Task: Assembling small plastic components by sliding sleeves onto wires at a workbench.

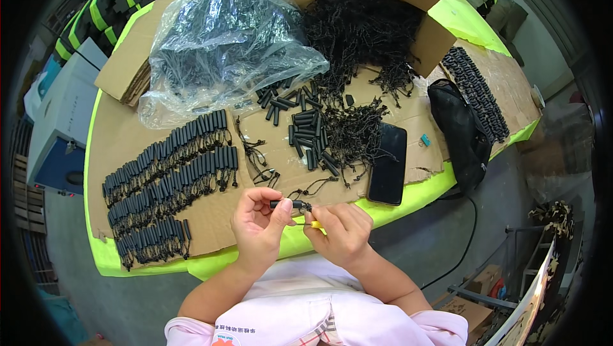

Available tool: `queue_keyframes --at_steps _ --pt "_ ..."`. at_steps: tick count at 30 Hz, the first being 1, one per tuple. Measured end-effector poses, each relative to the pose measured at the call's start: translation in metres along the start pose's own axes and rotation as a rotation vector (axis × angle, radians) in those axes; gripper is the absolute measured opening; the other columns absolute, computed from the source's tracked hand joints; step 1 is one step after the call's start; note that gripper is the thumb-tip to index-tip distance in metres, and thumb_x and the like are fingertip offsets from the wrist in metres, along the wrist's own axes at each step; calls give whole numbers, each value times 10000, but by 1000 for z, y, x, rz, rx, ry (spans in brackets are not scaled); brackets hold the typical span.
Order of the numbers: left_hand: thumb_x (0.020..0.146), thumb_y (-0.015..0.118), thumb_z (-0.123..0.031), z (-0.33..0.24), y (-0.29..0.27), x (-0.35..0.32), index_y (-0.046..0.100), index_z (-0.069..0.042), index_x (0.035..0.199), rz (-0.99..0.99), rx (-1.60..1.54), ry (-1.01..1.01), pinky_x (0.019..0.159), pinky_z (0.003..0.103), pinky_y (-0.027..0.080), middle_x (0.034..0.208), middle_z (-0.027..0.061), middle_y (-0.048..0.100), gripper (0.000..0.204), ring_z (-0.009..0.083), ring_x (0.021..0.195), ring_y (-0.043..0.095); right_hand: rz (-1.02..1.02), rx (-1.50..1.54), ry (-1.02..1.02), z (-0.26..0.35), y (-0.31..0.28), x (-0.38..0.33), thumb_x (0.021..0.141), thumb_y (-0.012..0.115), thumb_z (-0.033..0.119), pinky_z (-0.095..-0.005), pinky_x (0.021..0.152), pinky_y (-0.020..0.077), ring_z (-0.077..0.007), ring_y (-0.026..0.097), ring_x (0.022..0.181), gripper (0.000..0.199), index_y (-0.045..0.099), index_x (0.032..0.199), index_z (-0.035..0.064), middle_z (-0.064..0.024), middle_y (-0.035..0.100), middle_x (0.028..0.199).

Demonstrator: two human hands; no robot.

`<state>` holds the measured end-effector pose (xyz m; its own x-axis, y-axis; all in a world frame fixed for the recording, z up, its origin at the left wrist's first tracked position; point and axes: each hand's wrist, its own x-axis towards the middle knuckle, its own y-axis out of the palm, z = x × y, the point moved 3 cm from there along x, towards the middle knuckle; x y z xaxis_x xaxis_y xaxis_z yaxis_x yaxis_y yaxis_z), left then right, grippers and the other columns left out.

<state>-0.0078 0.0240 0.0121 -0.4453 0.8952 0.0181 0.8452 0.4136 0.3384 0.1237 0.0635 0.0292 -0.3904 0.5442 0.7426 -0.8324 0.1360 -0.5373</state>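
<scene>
Near the front edge of the table, my left hand point(258, 223) pinches a short black tube point(278, 204) between thumb and fingers. Closed around a small yellow-handled tool point(316, 224) with a thin metal shaft, my right hand point(345, 230) is close beside it. A black cord point(307, 207) shows at the tube's right end, by the right fingertips; whether they grip it is unclear. Another looped cord point(313, 188) lies just beyond my hands. Farther back are loose black tubes point(306, 130) and a tangled heap of black knotted cords point(354, 127).
Rows of tubes with cords point(172, 180) lie on cardboard at left. Behind are a clear plastic bag point(223, 39) of dark pieces and a cardboard box point(440, 38) of cords. A phone point(387, 164), black pouch point(456, 129) and dark bundled pieces point(476, 94) lie right.
</scene>
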Motion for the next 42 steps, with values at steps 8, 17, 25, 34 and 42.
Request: queue_keyframes --at_steps 8,17,25,34,42 --pt "816 616 -50 5 -3 4 528 -1 1009 37 -158 -125 602 234 516 815 45 550 217 86 676 545 87 124 -8 -5 1 0 558 643 -47 -280 417 388 -181 525 478 308 591 847 44 -46 570 655" --pt "805 640 -68 2 4 0 552 19 1106 102 -31 -77 621 207 493 829 60 595 326 93 720 567 194 479 235 -15 6 -9 644 638 -15 -257 461 402 -171 528 529 238 591 871 34 -51 553 668" --pt "826 619 -79 7 1 5 527 19 1137 87 -56 -130 597 186 460 812 38 583 339 71 711 546 162 779 633 -13 24 -19 790 619 60 -247 524 436 -136 555 590 178 597 957 5 -88 598 786" --pt "824 615 -88 11 -8 10 487 -56 1024 -66 -377 -285 499 177 444 780 40 572 239 75 636 545 154 80 67 0 13 -8 644 629 -17 -289 495 461 -204 571 595 452 588 1088 56 -72 592 808" --pt "800 627 -14 18 -6 -4 480 -49 1004 -133 -30 193 517 197 476 804 47 552 254 80 671 545 158 52 107 15 27 -8 670 615 -36 -304 507 480 -216 574 605 422 576 1085 25 -89 586 793"
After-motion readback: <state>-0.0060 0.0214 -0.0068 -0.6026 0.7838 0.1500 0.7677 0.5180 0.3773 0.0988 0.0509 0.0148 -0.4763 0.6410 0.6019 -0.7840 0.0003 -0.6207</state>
